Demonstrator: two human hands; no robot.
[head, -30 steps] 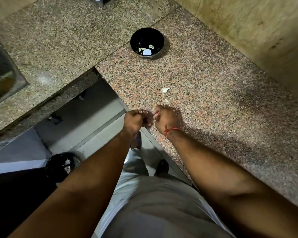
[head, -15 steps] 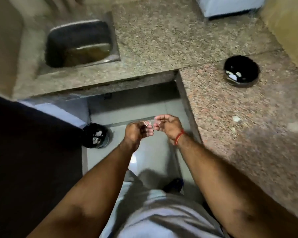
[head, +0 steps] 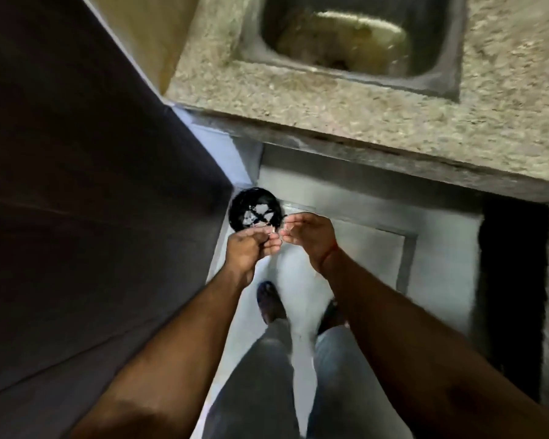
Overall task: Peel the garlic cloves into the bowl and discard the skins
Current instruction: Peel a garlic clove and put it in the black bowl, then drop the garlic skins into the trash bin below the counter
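My left hand [head: 251, 250] and my right hand [head: 311, 240] are held close together above the floor, fingertips almost meeting. The left fingers curl round thin pale garlic skins [head: 268, 232]. My right fingertips pinch a small pale garlic piece [head: 285, 229]; blur hides whether it is clove or skin. Just beyond and below the hands, a black bin [head: 244, 204] stands on the floor with white skins inside it. The bowl is out of view.
A granite counter [head: 330, 115] with a steel sink [head: 346, 36] runs across the top. A dark wall or door [head: 92, 185] fills the left. My feet stand on the pale tiled floor [head: 362, 248]. A dark gap [head: 514, 280] lies under the counter at right.
The view has swung left from the counter and bowl to the floor. Both hands moved off the counter edge and now hover by the black bin, which looks much nearer.
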